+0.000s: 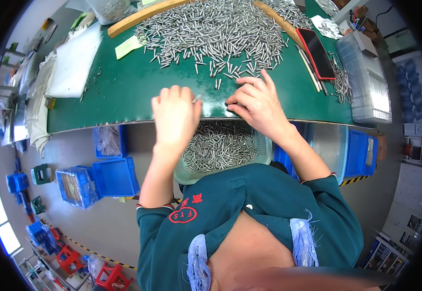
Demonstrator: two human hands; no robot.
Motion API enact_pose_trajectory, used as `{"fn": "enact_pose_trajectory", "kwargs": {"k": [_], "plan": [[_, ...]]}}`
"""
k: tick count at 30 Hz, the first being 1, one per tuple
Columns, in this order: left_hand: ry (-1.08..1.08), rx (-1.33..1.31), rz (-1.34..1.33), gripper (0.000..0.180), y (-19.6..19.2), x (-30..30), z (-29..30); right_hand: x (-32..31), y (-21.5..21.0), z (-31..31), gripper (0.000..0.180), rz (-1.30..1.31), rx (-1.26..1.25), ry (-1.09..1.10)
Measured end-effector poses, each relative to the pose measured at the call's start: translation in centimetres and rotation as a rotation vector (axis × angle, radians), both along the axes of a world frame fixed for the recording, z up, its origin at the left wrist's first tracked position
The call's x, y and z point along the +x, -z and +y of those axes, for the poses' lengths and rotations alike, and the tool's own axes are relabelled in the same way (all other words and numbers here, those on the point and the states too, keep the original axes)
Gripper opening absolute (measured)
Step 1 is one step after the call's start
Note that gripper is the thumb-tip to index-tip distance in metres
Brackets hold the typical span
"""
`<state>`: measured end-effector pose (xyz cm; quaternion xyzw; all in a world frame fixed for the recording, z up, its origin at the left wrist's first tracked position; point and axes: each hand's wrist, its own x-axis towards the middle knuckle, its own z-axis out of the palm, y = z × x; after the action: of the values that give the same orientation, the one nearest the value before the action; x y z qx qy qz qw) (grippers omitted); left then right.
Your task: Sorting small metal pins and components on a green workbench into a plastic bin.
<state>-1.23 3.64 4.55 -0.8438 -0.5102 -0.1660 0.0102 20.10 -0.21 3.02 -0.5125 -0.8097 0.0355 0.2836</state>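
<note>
Head view: we look down over our own forearms at a green counter (pixel 123 92).
Left hand (pixel 174 116): curled at the near edge, a small metal pin (pixel 197 98) pinched at its fingertips, likely picked out for a closer look.
Right hand (pixel 257 102): flat and spread on the counter, fingers reaching toward the loose pins; it holds nothing that we can see.
Pin heap (pixel 216 34): a wide silver pile on the far half, fenced by wooden strips (pixel 138 18), which seem to keep it from rolling off.
Basket (pixel 220 148): pale mesh, just below the near edge, part full of pins, placed to catch what we sweep over.
Phone (pixel 316 52): red-edged, far right, clear of the heap.
</note>
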Motion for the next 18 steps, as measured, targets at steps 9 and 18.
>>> {"fn": "enact_pose_trajectory", "kwargs": {"k": [9,18], "plan": [[0.118,0.062,-0.189,0.013,1.3,3.4,1.2,-1.0,0.1,0.1,0.019,-0.048,0.019,0.004],[0.12,0.041,-0.185,0.01,0.7,2.1,-2.0,0.1,0.0,-0.3,0.023,-0.029,-0.005,0.016]]}}
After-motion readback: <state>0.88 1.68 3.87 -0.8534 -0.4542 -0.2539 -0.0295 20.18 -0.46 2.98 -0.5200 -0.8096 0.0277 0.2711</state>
